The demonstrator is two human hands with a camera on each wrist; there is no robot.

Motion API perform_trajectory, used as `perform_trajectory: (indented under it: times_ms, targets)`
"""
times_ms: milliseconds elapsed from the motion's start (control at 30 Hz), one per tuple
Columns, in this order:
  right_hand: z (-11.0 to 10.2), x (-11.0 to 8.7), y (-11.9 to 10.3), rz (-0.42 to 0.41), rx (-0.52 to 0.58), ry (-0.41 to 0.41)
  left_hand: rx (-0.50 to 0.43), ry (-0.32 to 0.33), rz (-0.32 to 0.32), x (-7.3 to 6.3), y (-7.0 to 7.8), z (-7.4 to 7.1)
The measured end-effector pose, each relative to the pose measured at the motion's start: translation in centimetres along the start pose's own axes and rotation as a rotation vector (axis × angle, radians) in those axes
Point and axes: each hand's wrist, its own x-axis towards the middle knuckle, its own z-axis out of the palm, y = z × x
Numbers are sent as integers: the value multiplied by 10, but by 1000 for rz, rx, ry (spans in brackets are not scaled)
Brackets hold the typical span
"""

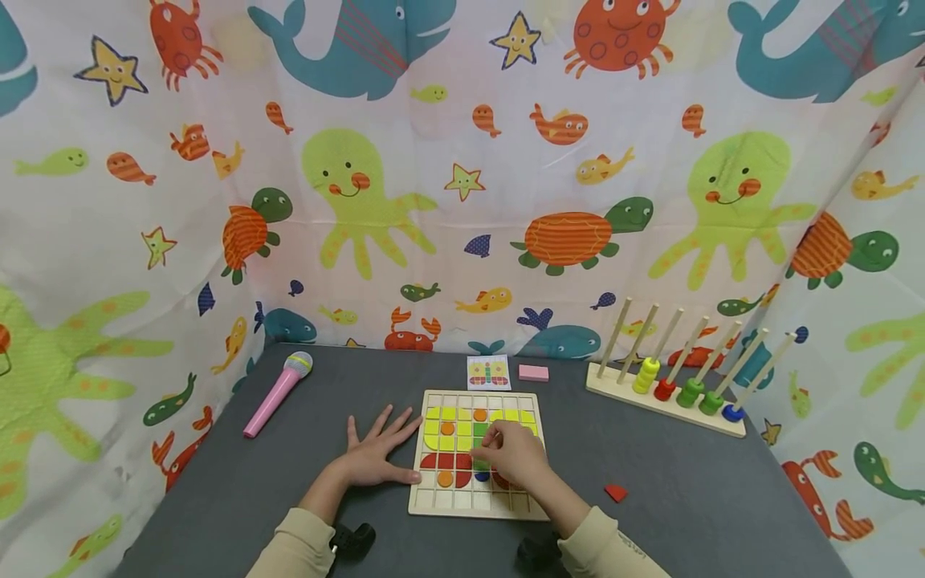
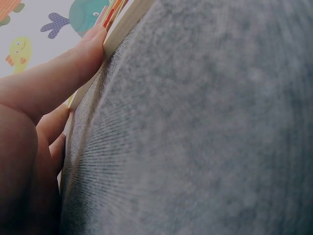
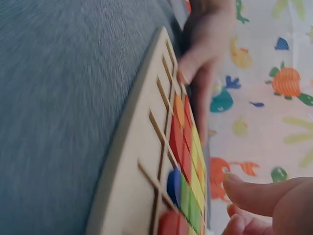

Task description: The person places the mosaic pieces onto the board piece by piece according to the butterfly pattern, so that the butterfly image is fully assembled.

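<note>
The left hand point(image 1: 377, 455) lies flat on the grey table point(image 1: 217, 490), fingers spread, its thumb against the left edge of the wooden grid puzzle board point(image 1: 433, 502). The right hand point(image 1: 515, 456) rests over the board's middle, fingers curled down on a green tile point(image 1: 480, 430); whether it pinches the tile I cannot tell.
</note>
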Motion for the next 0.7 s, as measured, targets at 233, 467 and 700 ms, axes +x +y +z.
perform_trajectory:
  times_ms: [233, 467, 700]
  targets:
    - [-34, -12, 23, 52, 20, 27, -15, -8, 2, -2, 0, 0]
    - [-66, -25, 56, 124, -6, 52, -25, -14, 3, -2, -1, 0]
    - [-104, -44, 96, 141, -88, -25, -36, -8, -1, -1, 0, 0]
